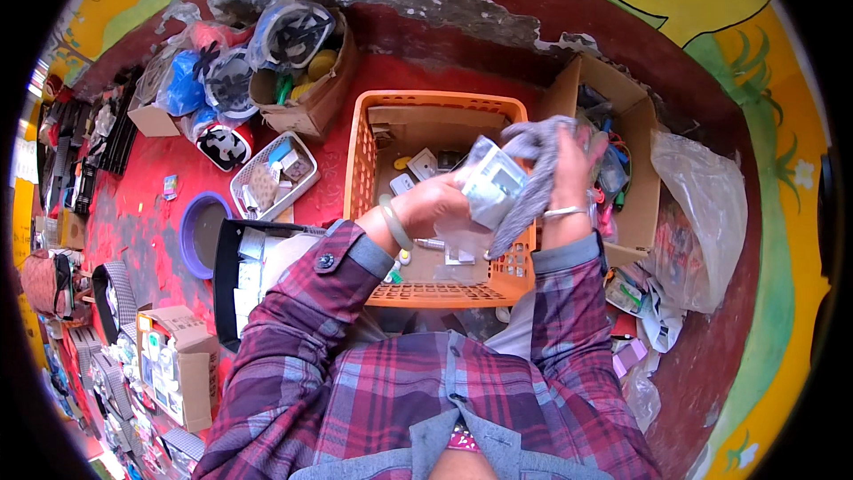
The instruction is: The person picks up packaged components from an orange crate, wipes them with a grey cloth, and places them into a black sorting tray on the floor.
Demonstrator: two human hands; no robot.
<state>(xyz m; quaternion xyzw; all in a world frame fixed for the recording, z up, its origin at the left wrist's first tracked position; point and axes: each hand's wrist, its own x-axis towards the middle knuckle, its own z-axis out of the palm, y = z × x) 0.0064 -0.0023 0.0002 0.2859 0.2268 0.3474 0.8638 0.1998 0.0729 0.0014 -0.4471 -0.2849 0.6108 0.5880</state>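
Note:
My left hand (435, 203) grips a small packet in clear plastic wrap (490, 180) above an orange plastic crate (364, 160). My right hand (573, 169) holds a grey cloth (538, 182) pressed against the packet's right side. Both hands are close together over the crate's right half. Inside the crate lie a cardboard sheet and several small white and grey parts (418, 169). Both my sleeves are plaid, maroon and grey.
An open cardboard box (635, 160) of mixed items stands right of the crate, with a clear plastic bag (702, 204) beyond it. At left are a white tray (271, 180), a purple bowl (203, 231), a cardboard box with bagged goods (306, 80) and a black bin (227, 284).

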